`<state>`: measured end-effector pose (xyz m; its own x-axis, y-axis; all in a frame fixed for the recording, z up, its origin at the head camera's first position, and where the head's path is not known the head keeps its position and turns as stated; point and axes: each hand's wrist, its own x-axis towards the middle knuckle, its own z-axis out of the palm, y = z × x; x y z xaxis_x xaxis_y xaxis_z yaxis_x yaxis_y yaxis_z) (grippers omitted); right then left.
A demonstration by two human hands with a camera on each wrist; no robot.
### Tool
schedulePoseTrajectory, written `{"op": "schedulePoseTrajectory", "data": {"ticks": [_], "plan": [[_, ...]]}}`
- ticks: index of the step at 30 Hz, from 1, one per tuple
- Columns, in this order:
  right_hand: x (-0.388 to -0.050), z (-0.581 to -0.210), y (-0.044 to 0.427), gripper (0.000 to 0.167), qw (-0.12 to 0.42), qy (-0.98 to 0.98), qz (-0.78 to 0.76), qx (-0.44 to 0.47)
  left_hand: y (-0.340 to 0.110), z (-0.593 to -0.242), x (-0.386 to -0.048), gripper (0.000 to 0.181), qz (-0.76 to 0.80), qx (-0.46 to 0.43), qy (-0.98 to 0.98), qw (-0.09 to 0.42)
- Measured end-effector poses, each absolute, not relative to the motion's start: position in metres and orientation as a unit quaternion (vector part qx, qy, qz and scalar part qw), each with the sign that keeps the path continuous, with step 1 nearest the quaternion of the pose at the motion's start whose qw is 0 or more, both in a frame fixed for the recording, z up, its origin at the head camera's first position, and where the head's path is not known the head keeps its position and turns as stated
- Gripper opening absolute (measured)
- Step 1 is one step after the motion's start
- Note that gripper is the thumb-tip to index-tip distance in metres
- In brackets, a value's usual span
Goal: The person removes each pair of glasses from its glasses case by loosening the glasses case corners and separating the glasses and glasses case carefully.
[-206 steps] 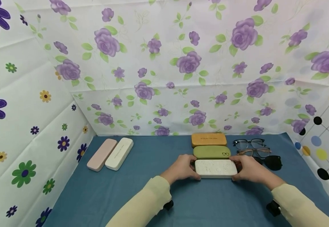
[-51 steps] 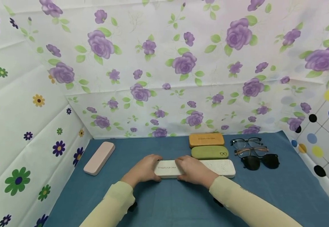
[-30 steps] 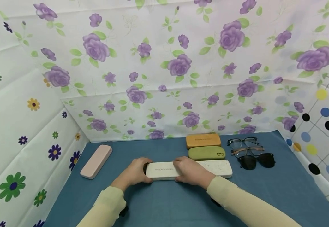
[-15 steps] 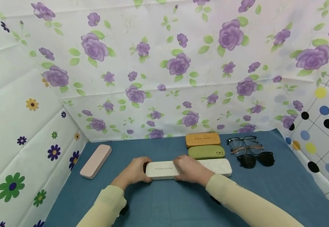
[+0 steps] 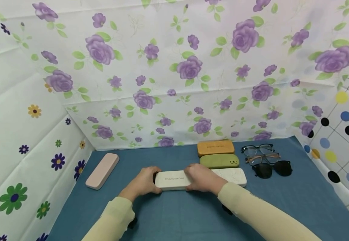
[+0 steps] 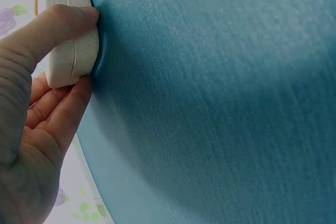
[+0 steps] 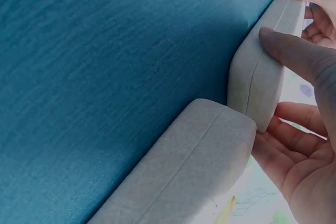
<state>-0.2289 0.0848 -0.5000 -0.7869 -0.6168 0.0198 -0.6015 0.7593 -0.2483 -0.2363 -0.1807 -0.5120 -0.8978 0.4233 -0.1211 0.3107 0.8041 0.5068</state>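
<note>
A white glasses case with small lettering (image 5: 174, 179) lies lengthwise on the blue cloth, in the middle of the head view. My left hand (image 5: 144, 181) grips its left end, with the thumb on the near side; the left wrist view shows the fingers at the end of the case (image 6: 60, 66). My right hand (image 5: 203, 179) grips it near its right end, thumb in front and fingers behind, partly hiding it. Just to the right lies a speckled white glasses case (image 5: 233, 176). In the right wrist view the speckled case (image 7: 194, 156) sits close to the held one (image 7: 252, 77).
Behind the speckled case lie a green glasses case (image 5: 218, 161) and an orange one (image 5: 213, 148). Dark-rimmed glasses (image 5: 265, 148), brown-framed glasses (image 5: 255, 159) and black sunglasses (image 5: 263, 170) lie at right. A pink glasses case (image 5: 102, 171) lies at left. Patterned sheets (image 5: 162, 77) wall the cloth.
Both hands were on the speckled case first. The lettered case then came from beside the pink case to the middle, and shifted slightly left. In the last half second almost nothing has moved.
</note>
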Motion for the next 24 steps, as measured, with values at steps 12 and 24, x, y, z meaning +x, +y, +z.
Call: {"op": "schedulePoseTrajectory", "data": {"ticks": [12,24], "plan": [[-0.234,-0.493,0.086,0.041,0.069,0.932,-0.137,-0.33,-0.182,-0.513,-0.236,0.06,0.241,0.192,0.945,0.111],[-0.241,-0.479,0.084,0.034,0.123,0.926,-0.14,-0.327,-0.184,-0.511,-0.236,0.063,0.274,0.187,0.935,0.126]]}}
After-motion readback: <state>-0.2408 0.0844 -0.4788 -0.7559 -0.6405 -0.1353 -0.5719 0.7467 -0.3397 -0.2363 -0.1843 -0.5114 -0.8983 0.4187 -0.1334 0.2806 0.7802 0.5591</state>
